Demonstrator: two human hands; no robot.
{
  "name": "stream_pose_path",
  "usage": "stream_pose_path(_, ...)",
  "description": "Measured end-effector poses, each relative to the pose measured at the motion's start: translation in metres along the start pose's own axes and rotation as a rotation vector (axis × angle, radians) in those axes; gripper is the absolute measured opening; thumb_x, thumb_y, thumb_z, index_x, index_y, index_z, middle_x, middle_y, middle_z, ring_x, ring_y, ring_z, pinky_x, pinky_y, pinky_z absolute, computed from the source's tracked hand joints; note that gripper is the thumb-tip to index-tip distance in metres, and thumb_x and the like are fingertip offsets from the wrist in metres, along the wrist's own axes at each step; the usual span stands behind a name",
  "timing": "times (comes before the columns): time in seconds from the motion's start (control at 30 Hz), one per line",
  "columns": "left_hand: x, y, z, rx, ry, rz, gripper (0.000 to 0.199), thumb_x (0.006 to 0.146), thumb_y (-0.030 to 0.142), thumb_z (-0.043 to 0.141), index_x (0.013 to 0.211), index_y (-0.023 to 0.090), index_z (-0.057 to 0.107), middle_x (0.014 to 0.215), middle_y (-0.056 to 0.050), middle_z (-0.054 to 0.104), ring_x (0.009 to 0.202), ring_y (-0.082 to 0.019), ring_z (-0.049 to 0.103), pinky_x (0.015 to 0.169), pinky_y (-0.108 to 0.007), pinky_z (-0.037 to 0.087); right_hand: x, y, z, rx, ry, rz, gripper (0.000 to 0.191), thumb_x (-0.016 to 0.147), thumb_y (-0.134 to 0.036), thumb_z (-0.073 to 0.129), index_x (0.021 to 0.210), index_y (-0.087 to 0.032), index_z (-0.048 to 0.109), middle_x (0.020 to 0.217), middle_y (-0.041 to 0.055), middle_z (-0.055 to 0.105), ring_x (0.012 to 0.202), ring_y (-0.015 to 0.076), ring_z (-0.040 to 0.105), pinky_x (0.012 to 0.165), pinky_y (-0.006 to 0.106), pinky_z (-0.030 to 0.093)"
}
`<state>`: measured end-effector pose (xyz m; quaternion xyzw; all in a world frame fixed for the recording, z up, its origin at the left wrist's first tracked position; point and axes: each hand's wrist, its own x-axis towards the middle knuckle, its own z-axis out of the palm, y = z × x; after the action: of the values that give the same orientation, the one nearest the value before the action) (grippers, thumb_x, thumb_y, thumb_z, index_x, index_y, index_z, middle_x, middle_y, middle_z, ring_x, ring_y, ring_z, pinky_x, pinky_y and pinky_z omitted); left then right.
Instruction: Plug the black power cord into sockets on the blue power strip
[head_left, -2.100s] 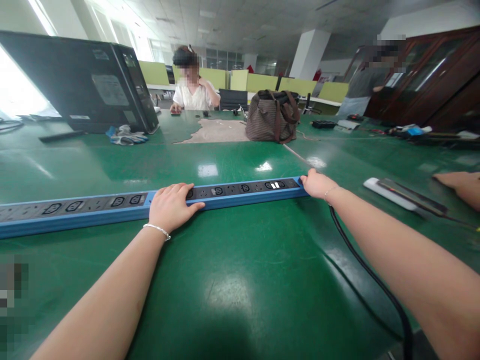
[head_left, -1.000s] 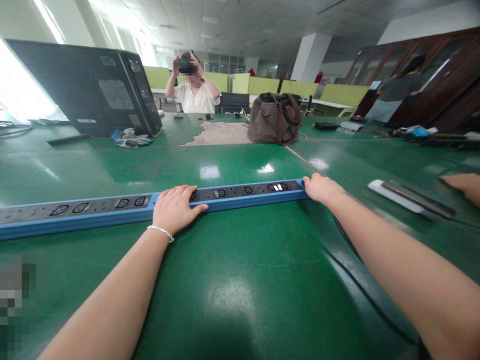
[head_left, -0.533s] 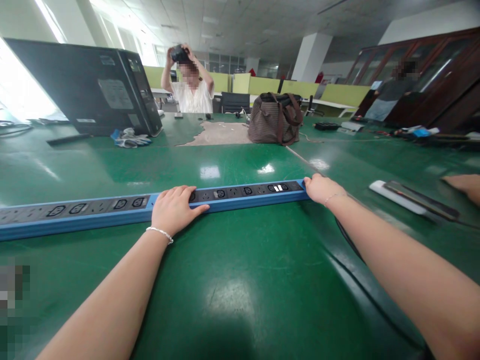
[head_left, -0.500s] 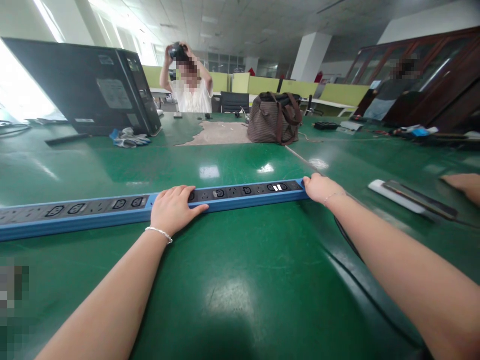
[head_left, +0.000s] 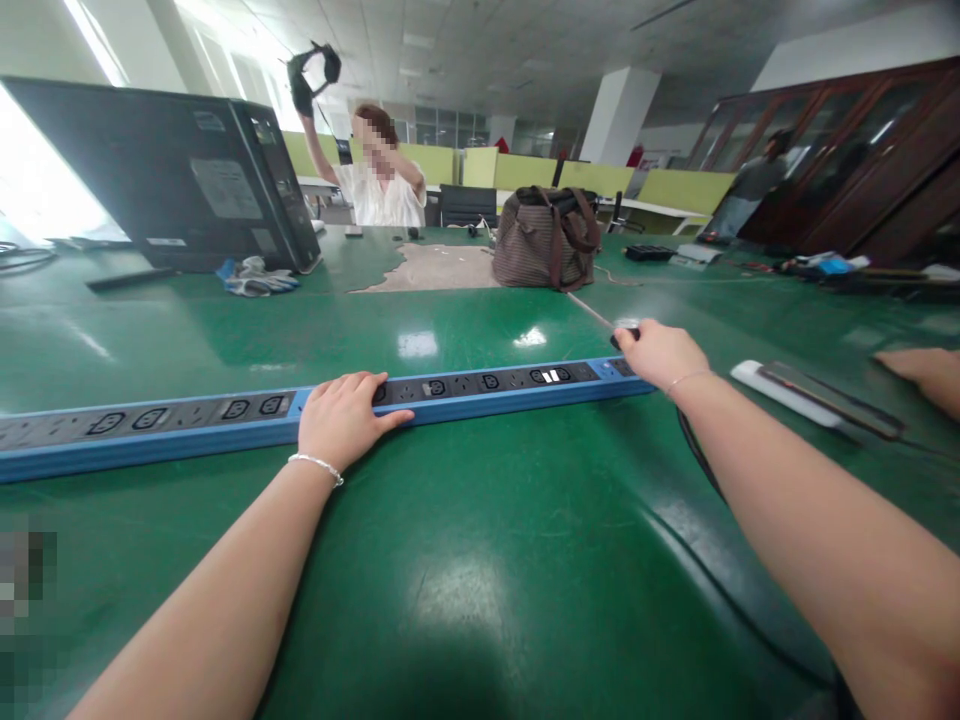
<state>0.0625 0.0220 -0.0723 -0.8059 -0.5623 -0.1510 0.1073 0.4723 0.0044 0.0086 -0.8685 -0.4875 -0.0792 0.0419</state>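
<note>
A long blue power strip [head_left: 480,400] with black sockets lies across the green table [head_left: 420,530]. My left hand [head_left: 341,415] rests over the strip's middle, its fingers on the far edge and its thumb along the near side. At the strip's right part, my right hand [head_left: 660,355] is closed around a small black plug [head_left: 624,338], just above the sockets. A dark cable [head_left: 701,460] hangs below my right wrist and runs down to the table.
A black computer case [head_left: 172,180] and gloves [head_left: 259,277] are at the back left. A brown bag [head_left: 544,240] sits at the back. A white bar [head_left: 787,395] lies to the right, near another person's hand [head_left: 926,372]. A person in white [head_left: 382,195] is opposite.
My right hand has moved slightly right and up, showing the black plug and more of the strip's end. The person opposite has lifted a black headset away from the head.
</note>
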Motion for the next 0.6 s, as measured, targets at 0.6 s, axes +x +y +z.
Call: stream_pose_path(0.6, 0.0, 0.0, 0.001, 0.01, 0.02, -0.001, 0.07, 0.082, 0.068, 0.048, 0.126, 0.015, 0.059, 0.123, -0.014, 0.064, 0.116, -0.031, 0.057, 0.099, -0.041, 0.039, -0.007, -0.024, 0.002, -0.187, -0.322, -0.279, 0.059, 0.099, -0.039, 0.021, 0.102, -0.003, 0.069, 0.079, 0.0199, 0.07, 0.085, 0.0258, 0.069, 0.078, 0.031, 0.047)
